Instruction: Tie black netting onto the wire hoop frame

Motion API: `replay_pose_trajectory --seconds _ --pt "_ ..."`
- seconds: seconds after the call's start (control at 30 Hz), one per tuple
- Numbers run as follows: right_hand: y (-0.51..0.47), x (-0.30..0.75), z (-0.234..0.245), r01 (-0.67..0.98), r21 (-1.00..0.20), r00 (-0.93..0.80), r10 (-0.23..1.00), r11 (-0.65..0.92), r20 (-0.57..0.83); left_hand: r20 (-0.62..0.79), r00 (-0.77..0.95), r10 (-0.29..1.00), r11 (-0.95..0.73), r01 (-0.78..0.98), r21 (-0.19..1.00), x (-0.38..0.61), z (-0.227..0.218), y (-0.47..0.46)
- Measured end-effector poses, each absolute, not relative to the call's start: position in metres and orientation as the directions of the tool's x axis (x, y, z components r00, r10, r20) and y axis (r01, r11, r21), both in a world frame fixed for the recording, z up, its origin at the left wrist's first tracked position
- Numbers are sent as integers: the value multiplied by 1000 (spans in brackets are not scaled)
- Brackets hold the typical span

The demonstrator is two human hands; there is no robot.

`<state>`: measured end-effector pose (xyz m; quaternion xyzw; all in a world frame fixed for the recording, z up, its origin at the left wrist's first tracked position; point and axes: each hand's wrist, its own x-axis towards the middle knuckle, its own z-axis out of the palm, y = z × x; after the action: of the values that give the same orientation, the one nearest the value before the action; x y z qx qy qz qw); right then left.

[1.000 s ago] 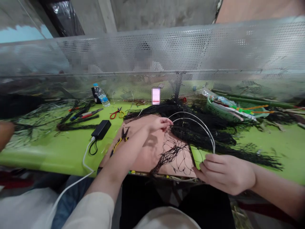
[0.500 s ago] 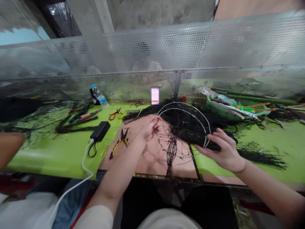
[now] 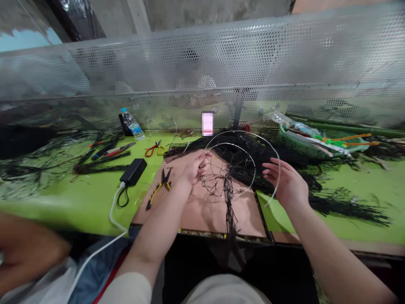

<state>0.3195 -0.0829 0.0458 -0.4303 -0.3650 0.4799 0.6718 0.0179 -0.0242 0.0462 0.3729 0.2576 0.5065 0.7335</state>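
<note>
My left hand (image 3: 200,166) is closed over the near end of a thin pale wire (image 3: 255,171) and the edge of a black knotted net (image 3: 228,185). From that fist the wire sweeps out to the right in two wide curves, one inside the other. The net hangs below it in loose mesh, bunched into a tail that drops over the table's front edge. At the right, my right hand (image 3: 289,183) is open with fingers stretched toward the left. The outer wire curve passes across those fingers, and its free end points down beside the hand.
Pliers with yellow-black handles (image 3: 163,183) lie left on the brown board (image 3: 193,207). Around are small scissors (image 3: 155,147), a black adapter (image 3: 133,172), a water bottle (image 3: 134,126), a phone (image 3: 207,123) and a green basket (image 3: 291,141). Another person's arm (image 3: 28,249) is at far left.
My right hand has come off the wire loops and opened, turning upward. The inner loop has sprung left, away from the outer one. The other person's arm has moved further into view.
</note>
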Motion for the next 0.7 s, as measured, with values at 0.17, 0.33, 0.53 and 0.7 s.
replay_pose_trajectory --seconds 0.17,0.33,0.53,0.7 --pt "-67 308 34 -198 -973 239 969 118 69 -35 350 936 228 -528 818 7 44 -27" --pt "-54 281 14 -112 -984 228 967 141 113 -8 287 958 171 -550 817 -11 43 -30" --pt "-54 261 20 -214 -972 36 995 97 92 48 185 982 74 -600 796 -23 47 -27" --pt "-63 249 26 -248 -950 109 980 190 168 51 132 990 39 -602 797 -16 45 -24"
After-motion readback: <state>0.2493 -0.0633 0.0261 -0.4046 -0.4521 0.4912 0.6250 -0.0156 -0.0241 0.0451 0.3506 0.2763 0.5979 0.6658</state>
